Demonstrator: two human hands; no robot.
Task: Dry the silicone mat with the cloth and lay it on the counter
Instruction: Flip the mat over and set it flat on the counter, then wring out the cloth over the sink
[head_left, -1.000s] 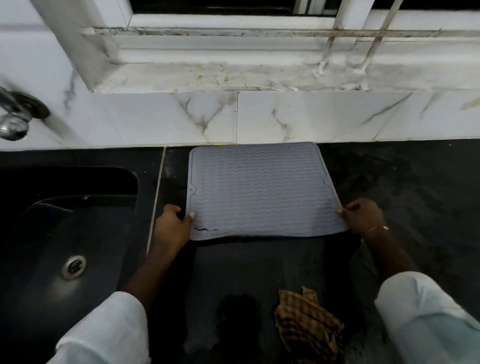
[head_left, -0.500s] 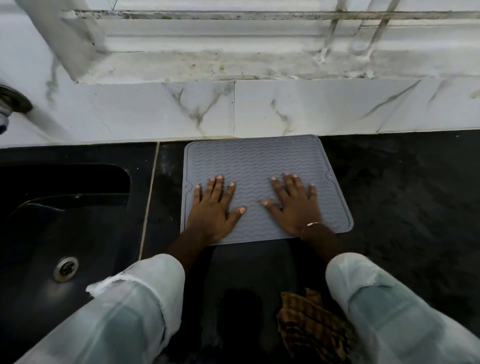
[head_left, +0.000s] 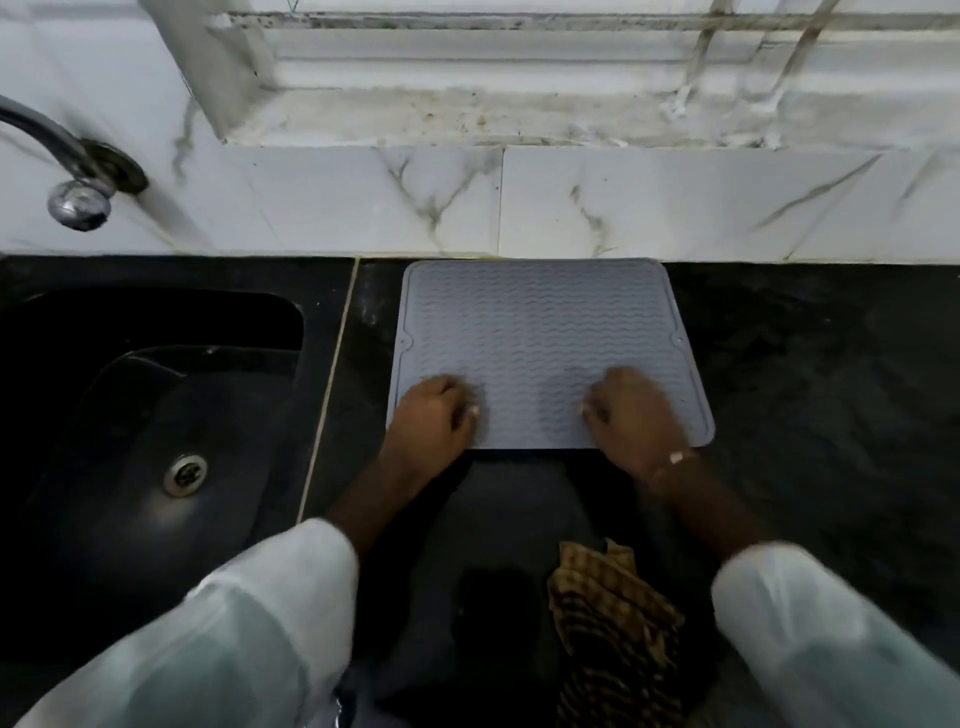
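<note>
From the head camera, the grey silicone mat lies flat on the black counter, its far edge touching the marble wall tiles and its left edge just beside the seam that runs along the sink. Its wavy ribbed face is up and no corner looks lifted.

Both hands rest on the mat's near strip. The left hand is at the near-left corner and the right hand is toward the near-right, with bare ribs between them. Motion blur smears the fingers: they seem drawn in under the knuckles, but whether they pinch the edge or only press on it cannot be told. Neither hand holds the cloth.

The brown checked cloth lies crumpled at the counter's front, apart from the mat and just inside the right forearm.

The mat is probably light, floppy and clingy on the stone, so it would sag if lifted by one corner. Any further shift is best made by the two near corners, or by flat palms smoothing outward. Damp silicone may slip in a pinch, and the ribs can trap water.
</note>
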